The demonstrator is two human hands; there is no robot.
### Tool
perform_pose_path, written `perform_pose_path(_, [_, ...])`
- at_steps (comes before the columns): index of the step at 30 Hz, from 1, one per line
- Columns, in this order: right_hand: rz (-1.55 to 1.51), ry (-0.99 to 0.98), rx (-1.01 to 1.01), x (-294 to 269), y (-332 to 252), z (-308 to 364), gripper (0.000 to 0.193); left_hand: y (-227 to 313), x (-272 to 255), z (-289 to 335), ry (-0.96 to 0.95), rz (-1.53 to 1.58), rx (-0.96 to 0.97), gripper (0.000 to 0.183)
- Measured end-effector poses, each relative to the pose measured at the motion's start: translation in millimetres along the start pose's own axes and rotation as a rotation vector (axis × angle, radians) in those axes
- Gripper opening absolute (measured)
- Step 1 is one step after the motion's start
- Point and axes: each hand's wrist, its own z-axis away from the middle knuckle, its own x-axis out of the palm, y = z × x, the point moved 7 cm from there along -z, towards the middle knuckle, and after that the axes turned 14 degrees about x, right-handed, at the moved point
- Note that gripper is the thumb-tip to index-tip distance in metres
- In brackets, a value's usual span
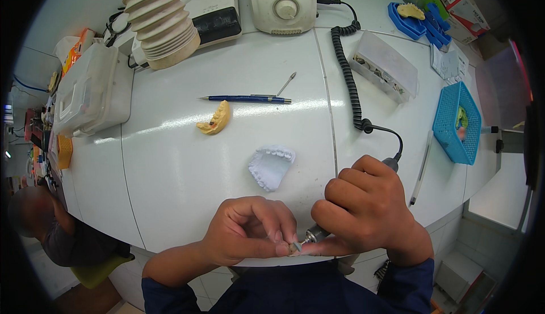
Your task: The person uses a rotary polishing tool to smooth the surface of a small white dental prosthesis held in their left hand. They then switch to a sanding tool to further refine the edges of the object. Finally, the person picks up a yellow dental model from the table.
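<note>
At the table's near edge, my left hand [247,229] pinches a small tan-grey piece [293,250] between thumb and fingertips; its kind is too small to make out. My right hand [366,209] is wrapped round a rotary handpiece [319,233], its metal tip pointing left at the piece. Both hands' fingertips are close together there. Beyond them lies a white dental cast [272,168] with a row of teeth. Farther back is a yellow partial dental cast [214,119], with a dark blue mechanical pencil [247,99] and a small metal bur [287,83] behind it.
A coiled black cord [347,70] links the handpiece to a cream control box [284,7]. A ribbed hose [159,16] hangs at the back left. On the right are a clear box [383,67], a blue basket [457,129] and a pen [422,169]. Another person [48,223] sits far left.
</note>
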Motion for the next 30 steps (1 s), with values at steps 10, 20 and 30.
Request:
perform_pose_path(10, [0.001,0.025,-0.012,-0.1,-1.3,-0.5,0.047,-1.8,-0.4,0.5,0.005,0.032,-0.008,0.025])
perform_pose_path(20, [-0.024,-0.057,-0.011,0.5,-0.6,-0.1,0.036,-3.1,0.7,1.0,0.006,0.058,-0.034,0.024])
perform_pose_path(30, [-0.027,-0.070,-0.006,0.6,-0.5,-0.2,0.035,-4.0,0.9,0.9,0.014,0.070,-0.044,0.023])
